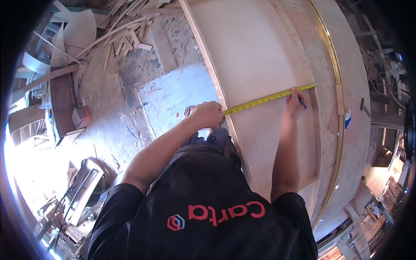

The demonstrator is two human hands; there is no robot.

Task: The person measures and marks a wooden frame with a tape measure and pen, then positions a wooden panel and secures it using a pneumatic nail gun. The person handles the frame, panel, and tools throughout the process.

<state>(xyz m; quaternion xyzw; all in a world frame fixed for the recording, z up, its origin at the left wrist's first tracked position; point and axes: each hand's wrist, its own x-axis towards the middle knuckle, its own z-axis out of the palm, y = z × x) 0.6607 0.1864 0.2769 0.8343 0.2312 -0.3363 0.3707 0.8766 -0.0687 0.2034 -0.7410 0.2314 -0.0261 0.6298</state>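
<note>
A yellow tape measure (260, 100) stretches across a shallow wooden frame (260, 47) with a pale plywood panel inside. My left hand (209, 114) is closed at the near end of the blade, beside the frame's left rail; the tape's case is mostly hidden by the fingers. My right hand (294, 104) lies low over the panel, its thumb on the blade not far from the tape's far end. Out of this hand sticks a blue pen (303, 104), held among curled fingers. The blade's far end reaches the frame's right rail (320, 143).
A long shiny gold strip (333, 60) curves along the worktable's sheet (355, 99) right of the frame. On the floor lie a light board (173, 95) and a heap of wood offcuts (130, 41). Stacked scraps (86, 186) stand at lower left.
</note>
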